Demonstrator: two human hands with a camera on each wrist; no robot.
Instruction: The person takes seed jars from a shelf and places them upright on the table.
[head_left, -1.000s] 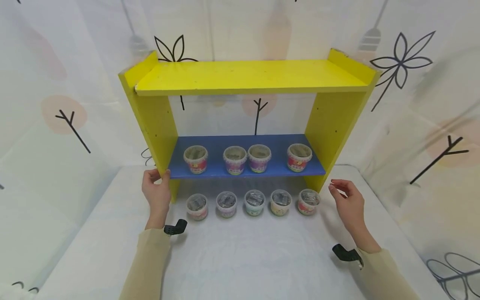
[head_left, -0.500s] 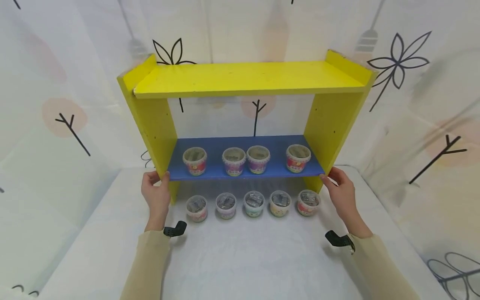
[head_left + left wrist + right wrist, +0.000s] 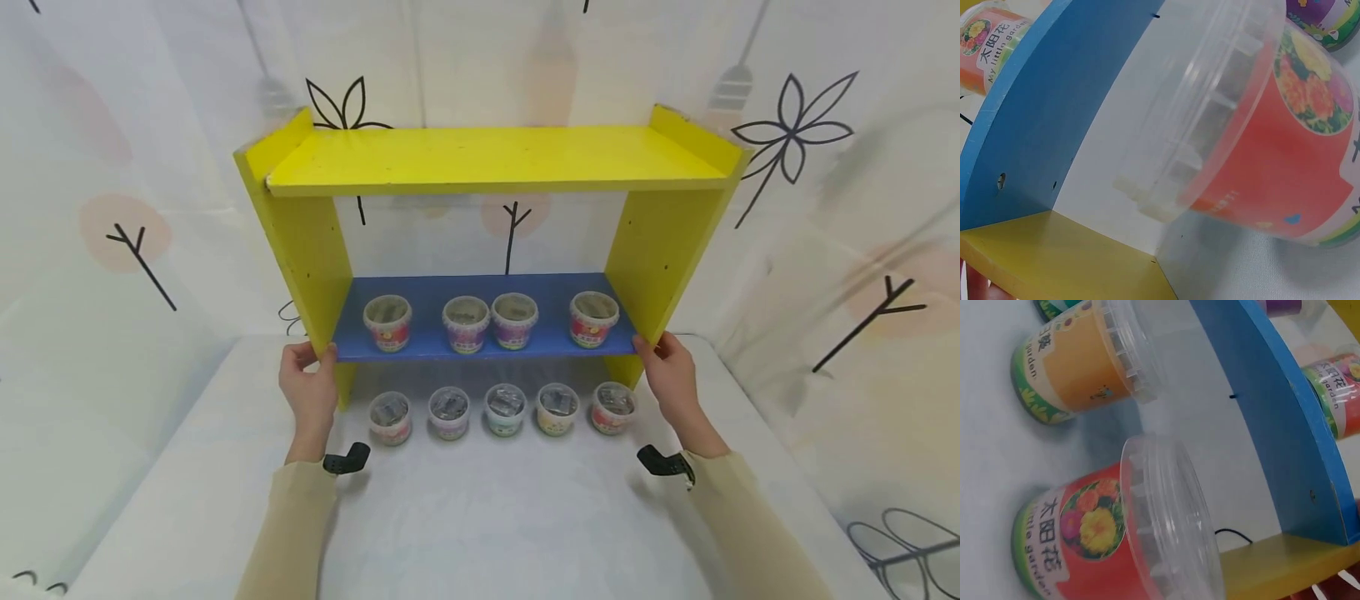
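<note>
Gripping the yellow-and-blue shelf unit (image 3: pixel 480 186) from both sides, a person's two hands pinched its uprights near the front. On a clock face centred on the unit in the head view, the left hand (image 3: pixel 309 392) was at eight o'clock, its thumb on the front edge where the left side panel (image 3: pixel 311 258) met the blue shelf (image 3: pixel 442 287), its other fingers curled outside that panel. The right hand (image 3: pixel 671 379) was at four o'clock, pinching the right side panel (image 3: pixel 663 250) with its thumb touching the blue shelf's front corner; its fingertips were partly hidden.

The unit stood upright at the far side of the white table (image 3: pixel 480 517), its yellow top board (image 3: pixel 510 154) at twelve o'clock. Four labelled pots (image 3: pixel 514 335) sat on the blue shelf, the middle two just beside each other. Five lower pots (image 3: pixel 505 423) formed a row on the table, from seven o'clock round to five. In the right wrist view, a red-labelled pot (image 3: pixel 1110 525) filled seven o'clock, near an orange-labelled one (image 3: pixel 1079 369) towards ten.
</note>
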